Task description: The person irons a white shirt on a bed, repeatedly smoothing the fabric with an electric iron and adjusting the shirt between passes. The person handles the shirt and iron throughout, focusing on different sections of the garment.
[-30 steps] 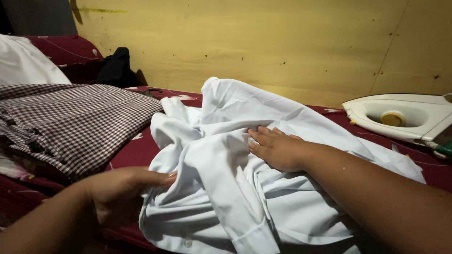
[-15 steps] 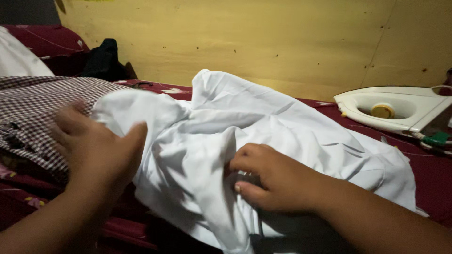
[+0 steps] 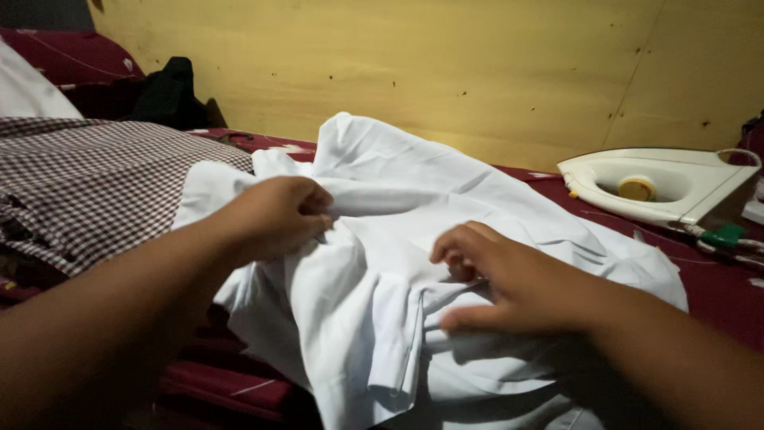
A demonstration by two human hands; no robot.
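Note:
A crumpled white shirt (image 3: 446, 199) lies in a heap on a dark red patterned bedcover (image 3: 716, 279). My left hand (image 3: 274, 215) is closed on a fold of the shirt near its upper left and lifts it a little. My right hand (image 3: 501, 279) rests on the middle of the shirt with fingers curled into the fabric, pinching a pleat.
A white clothes iron (image 3: 660, 187) lies on its side at the right, cord trailing toward the edge. A checked brown and white garment (image 3: 87, 183) lies at the left, a black cloth (image 3: 167, 91) behind it. A yellow wall (image 3: 438, 64) stands close behind.
My left hand came up from the shirt's lower left edge, swung over and now grips a fold higher up. My right hand went from flat on the shirt to curled, pinching the cloth.

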